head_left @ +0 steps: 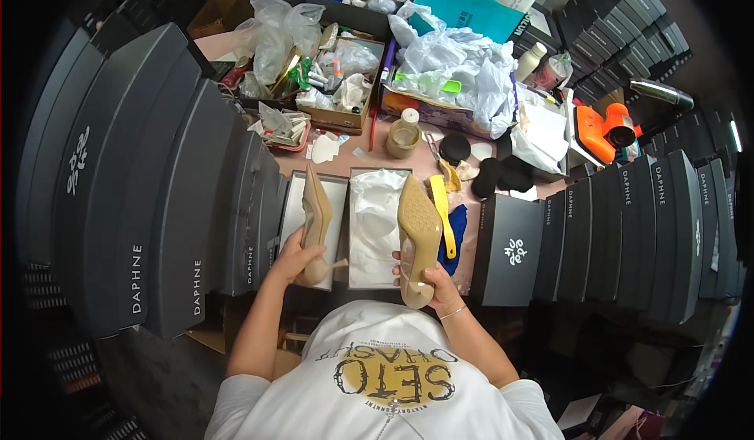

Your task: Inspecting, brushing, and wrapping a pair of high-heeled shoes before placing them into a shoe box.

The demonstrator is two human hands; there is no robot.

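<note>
My left hand (298, 257) grips a beige pointed high-heeled shoe (316, 212) near its heel, toe pointing away and its side showing. In my right hand (437, 287) is the other beige high-heeled shoe (420, 232), its patterned sole turned up and the heel end nearest me. Below the shoes lies an open shoebox (351, 228). White tissue paper (377, 212) lines one half of it. A yellow brush-like tool (442, 216) and a dark blue cloth (455, 240) rest beside the right-hand shoe.
Dark shoeboxes stand in rows at left (169, 204) and right (597, 240). Farther back are a carton of small supplies (338, 115), a box of crumpled white paper (463, 78), a bottle of liquid (404, 135), black round pads (455, 148) and an orange device (593, 133).
</note>
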